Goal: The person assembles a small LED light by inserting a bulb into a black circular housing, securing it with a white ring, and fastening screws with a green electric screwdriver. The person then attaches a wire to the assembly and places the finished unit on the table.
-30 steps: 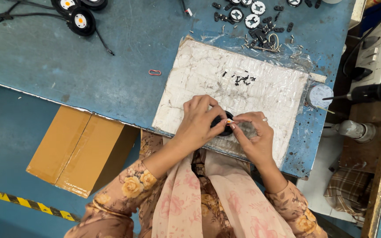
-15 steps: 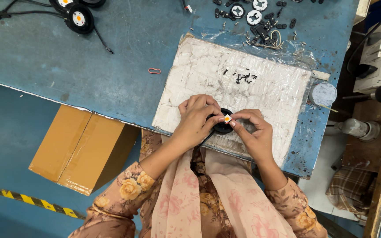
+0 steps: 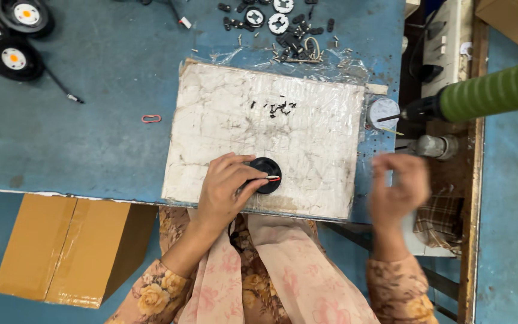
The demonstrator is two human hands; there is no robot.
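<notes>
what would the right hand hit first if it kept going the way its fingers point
Probably the grey metal fitting just beyond the right hand, with the green-handled tool farther on; the hand is blurred and depth is unclear.

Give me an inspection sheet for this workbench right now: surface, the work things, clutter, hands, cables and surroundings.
Surface: blue table, scuffed; white board wrapped in clear film lies on it.
Job's things: round black part on the board's near edge, a red and white piece at its rim; small black screws further up the board.
Clutter: black and white parts behind the board; red rubber band; black wheels at the far left corner.
Grippers: left hand pinches the round black part; right hand blurred, off the board, empty as far as shows.
Cables: thin black lead from the wheels.
Surroundings: green-handled tool at right; cardboard box on the floor.
</notes>
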